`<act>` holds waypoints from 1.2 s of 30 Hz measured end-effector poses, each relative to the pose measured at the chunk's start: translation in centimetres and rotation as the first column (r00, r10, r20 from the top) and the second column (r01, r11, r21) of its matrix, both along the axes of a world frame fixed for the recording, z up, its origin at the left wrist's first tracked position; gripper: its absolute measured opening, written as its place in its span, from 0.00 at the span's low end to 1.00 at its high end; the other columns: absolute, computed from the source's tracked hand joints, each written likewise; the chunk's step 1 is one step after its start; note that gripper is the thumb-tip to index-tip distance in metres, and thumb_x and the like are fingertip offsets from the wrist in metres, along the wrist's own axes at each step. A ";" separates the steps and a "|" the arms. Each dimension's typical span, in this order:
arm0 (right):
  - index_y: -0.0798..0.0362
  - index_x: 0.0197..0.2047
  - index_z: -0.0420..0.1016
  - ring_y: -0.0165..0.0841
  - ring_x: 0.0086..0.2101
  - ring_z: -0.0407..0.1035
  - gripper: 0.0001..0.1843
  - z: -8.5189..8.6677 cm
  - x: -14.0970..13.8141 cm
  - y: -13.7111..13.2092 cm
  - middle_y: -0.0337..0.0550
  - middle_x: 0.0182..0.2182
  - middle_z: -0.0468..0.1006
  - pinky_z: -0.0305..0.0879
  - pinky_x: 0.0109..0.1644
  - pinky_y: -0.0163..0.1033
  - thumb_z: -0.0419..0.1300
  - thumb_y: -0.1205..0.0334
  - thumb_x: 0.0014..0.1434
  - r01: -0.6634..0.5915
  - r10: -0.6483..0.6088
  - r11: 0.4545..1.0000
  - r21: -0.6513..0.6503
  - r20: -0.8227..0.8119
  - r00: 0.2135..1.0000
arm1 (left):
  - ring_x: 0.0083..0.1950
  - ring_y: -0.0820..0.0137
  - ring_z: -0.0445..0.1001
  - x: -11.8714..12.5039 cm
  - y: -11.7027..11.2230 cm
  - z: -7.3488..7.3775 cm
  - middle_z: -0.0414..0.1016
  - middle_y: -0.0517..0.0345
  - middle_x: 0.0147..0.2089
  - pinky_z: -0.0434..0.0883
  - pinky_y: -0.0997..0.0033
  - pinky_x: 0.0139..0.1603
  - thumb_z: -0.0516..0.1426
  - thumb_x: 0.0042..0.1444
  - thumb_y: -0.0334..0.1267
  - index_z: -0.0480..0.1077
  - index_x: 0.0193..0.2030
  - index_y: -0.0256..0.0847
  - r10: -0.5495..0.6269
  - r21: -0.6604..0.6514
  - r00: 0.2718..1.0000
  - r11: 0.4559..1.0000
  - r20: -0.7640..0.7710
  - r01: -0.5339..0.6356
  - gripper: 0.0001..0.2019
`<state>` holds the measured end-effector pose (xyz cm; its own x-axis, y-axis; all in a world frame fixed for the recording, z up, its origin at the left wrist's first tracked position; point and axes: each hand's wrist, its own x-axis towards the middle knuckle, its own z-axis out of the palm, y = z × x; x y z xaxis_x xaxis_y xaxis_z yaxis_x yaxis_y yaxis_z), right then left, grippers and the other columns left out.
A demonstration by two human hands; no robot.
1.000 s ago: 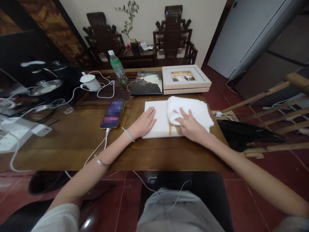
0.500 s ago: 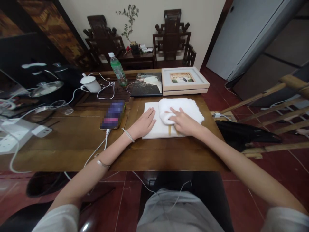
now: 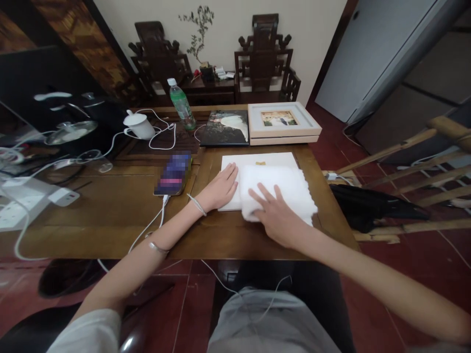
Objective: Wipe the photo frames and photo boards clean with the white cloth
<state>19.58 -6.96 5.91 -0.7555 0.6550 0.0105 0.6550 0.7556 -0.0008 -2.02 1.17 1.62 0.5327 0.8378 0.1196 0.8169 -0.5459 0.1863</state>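
My left hand (image 3: 221,189) lies flat, fingers together and stretched out, on the left edge of a white board (image 3: 235,160). My right hand (image 3: 277,218) presses on a folded white towel (image 3: 290,184) with its fingers spread across the top. Its thumb is at the towel's left front fold and partly blurred. The towel covers much of the board and hangs past its front and right edges onto the table. Behind the towel, a small gold-coloured mark (image 3: 260,163) shows on the board.
Behind the board lie a dark picture panel (image 3: 224,128) and a pale framed picture (image 3: 284,119). To the left are a phone (image 3: 172,172) on a cable, a green bottle (image 3: 182,104), a white lidded cup (image 3: 140,126) and a power strip (image 3: 24,203). A wooden rack (image 3: 397,152) stands at the right.
My right hand and the towel have moved toward me over the board, baring its back strip and the gold-coloured mark there. My left hand stays at the left edge.
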 end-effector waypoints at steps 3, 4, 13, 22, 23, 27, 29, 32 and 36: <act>0.57 0.46 0.77 0.56 0.65 0.41 0.19 0.7 0.7 -2.8 0.56 0.66 0.55 0.43 0.63 0.69 0.52 0.74 0.53 -0.059 0.059 0.996 -0.059 -0.006 0.998 | 0.72 0.55 0.41 0.0 0.0 0.1 0.44 0.31 0.71 0.50 0.53 0.69 0.38 0.64 0.39 0.48 0.66 0.19 0.001 -0.013 1.000 1.000 0.004 -0.001 0.28; 0.56 0.46 0.77 0.55 0.65 0.42 0.20 0.9 0.9 -3.0 0.55 0.65 0.56 0.44 0.63 0.68 0.52 0.74 0.52 -0.065 0.064 0.995 -0.076 -0.016 0.998 | 0.72 0.55 0.41 0.0 0.0 0.1 0.44 0.31 0.71 0.51 0.52 0.69 0.38 0.64 0.38 0.48 0.66 0.19 0.001 -0.017 1.000 1.000 0.005 -0.001 0.28; 0.58 0.49 0.73 0.47 0.64 0.48 0.26 0.3 0.1 7.8 0.54 0.62 0.64 0.49 0.62 0.64 0.47 0.81 0.49 0.049 -0.048 0.999 0.006 -0.106 0.993 | 0.72 0.56 0.41 0.0 0.0 0.0 0.45 0.31 0.71 0.49 0.55 0.70 0.39 0.65 0.40 0.49 0.66 0.20 0.009 -0.019 1.000 1.000 0.025 -0.008 0.28; 0.59 0.53 0.71 0.51 0.64 0.45 0.26 -0.3 -1.2 8.7 0.57 0.62 0.62 0.47 0.60 0.66 0.48 0.79 0.51 0.060 -0.059 0.994 0.091 -0.017 0.998 | 0.73 0.57 0.40 -0.1 -0.1 0.0 0.43 0.32 0.71 0.49 0.53 0.69 0.38 0.65 0.40 0.48 0.67 0.21 -0.003 -0.027 1.000 1.000 0.014 0.003 0.28; 0.59 0.52 0.72 0.51 0.64 0.45 0.26 -0.3 -1.0 7.4 0.57 0.62 0.62 0.46 0.61 0.67 0.49 0.78 0.51 0.046 -0.045 0.995 0.086 -0.012 0.999 | 0.73 0.57 0.40 -0.1 -0.1 0.0 0.43 0.33 0.71 0.49 0.53 0.69 0.38 0.65 0.40 0.47 0.67 0.21 -0.003 -0.024 1.000 1.000 0.011 0.003 0.28; 0.58 0.48 0.76 0.53 0.64 0.47 0.22 0.3 0.0 1.1 0.56 0.62 0.63 0.44 0.62 0.67 0.50 0.77 0.53 -0.015 0.015 0.999 0.043 -0.006 1.000 | 0.72 0.55 0.41 0.1 -0.1 0.1 0.45 0.30 0.70 0.48 0.53 0.70 0.37 0.65 0.39 0.49 0.66 0.17 -0.002 -0.012 1.000 1.000 -0.001 0.002 0.28; 0.57 0.46 0.76 0.54 0.64 0.48 0.20 0.9 0.3 -1.1 0.55 0.61 0.64 0.45 0.62 0.66 0.51 0.75 0.52 -0.048 0.048 0.999 0.004 -0.011 0.999 | 0.72 0.56 0.42 0.2 0.0 0.1 0.45 0.30 0.70 0.50 0.54 0.69 0.38 0.64 0.39 0.49 0.66 0.18 0.001 -0.009 1.000 1.000 0.005 -0.001 0.28; 0.56 0.45 0.77 0.49 0.63 0.51 0.20 1.9 0.6 -1.5 0.53 0.59 0.67 0.49 0.63 0.62 0.51 0.76 0.52 -0.048 0.047 0.997 -0.058 -0.032 0.998 | 0.72 0.56 0.42 0.1 -0.1 0.1 0.45 0.31 0.71 0.52 0.52 0.68 0.38 0.64 0.38 0.48 0.66 0.20 0.005 -0.008 1.000 1.000 0.017 -0.005 0.28; 0.56 0.47 0.75 0.43 0.63 0.52 0.24 1.6 0.3 2.9 0.52 0.59 0.68 0.50 0.64 0.56 0.48 0.79 0.51 0.056 -0.058 0.998 -0.038 -0.070 0.996 | 0.72 0.57 0.43 0.1 -0.3 0.3 0.47 0.35 0.70 0.51 0.54 0.69 0.39 0.64 0.39 0.51 0.65 0.23 0.009 -0.002 0.999 1.000 0.045 -0.009 0.27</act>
